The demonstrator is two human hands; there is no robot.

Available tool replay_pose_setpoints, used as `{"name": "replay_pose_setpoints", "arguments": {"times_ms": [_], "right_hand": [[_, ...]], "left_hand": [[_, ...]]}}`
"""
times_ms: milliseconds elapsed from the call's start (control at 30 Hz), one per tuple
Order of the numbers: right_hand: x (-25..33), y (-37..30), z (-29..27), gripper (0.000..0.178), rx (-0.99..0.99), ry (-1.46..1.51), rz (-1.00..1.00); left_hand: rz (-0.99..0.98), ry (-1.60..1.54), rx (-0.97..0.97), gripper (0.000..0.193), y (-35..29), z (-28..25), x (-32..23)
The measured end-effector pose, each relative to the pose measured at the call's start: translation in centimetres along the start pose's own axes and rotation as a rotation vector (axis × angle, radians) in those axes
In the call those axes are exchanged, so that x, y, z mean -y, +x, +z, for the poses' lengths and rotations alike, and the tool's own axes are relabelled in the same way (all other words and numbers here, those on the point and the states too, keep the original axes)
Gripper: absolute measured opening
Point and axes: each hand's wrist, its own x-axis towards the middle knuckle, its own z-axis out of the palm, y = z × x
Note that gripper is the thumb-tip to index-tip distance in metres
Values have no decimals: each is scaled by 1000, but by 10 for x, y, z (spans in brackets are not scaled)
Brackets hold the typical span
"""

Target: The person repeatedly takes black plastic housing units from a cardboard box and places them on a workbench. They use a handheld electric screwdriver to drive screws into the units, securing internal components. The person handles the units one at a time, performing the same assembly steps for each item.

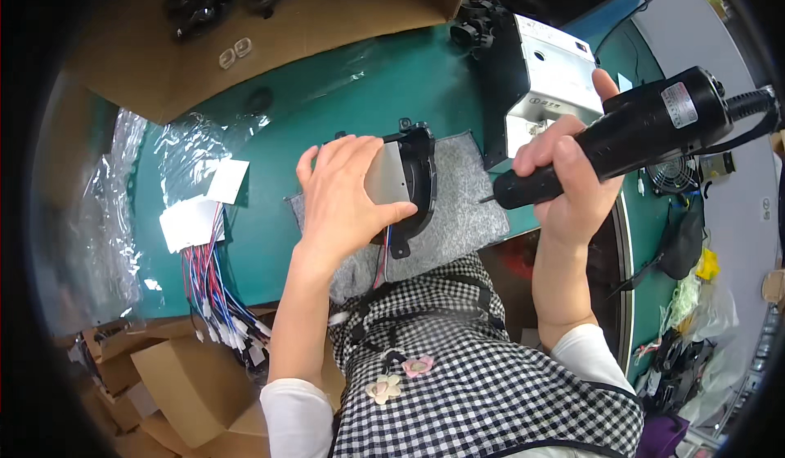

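Observation:
My right hand [576, 176] is wrapped around a black corded electric screwdriver [642, 127]. Its thin bit points left, in the air above a grey felt cloth [470, 192]. On that cloth rests a black round-edged plastic housing [423, 181] with screw tabs. A flat grey plate [391, 176] lies over the housing. My left hand [339, 192] grips the plate from above, its thumb along the right edge and its fingers over the far side, hiding much of the plate. Red and blue wires [386, 253] come out from beneath the plate toward me.
White panels [192, 222] with bundled wires and connectors [221, 307] lie at left, beside clear plastic wrap [123, 213]. A cardboard box [327, 8] stands at the far side. A white-and-black metal machine [552, 74] is at the far right, near a small fan [672, 176].

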Motion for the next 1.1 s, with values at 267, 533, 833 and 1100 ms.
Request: {"name": "replay_pose_setpoints", "arguments": {"times_ms": [267, 533, 833, 1100], "right_hand": [[-22, 2, 28, 75, 67, -13, 48], [-50, 11, 37, 67, 191, -99, -7], [-64, 18, 37, 65, 418, 54, 92], [-73, 23, 38, 68, 622, 318, 119]], "left_hand": [[1, 1, 35, 73, 8, 13, -3], [2, -28, 14, 72, 9, 18, 1], [0, -60, 24, 71, 11, 23, 4], [37, -35, -8, 67, 10, 26, 5]]}}
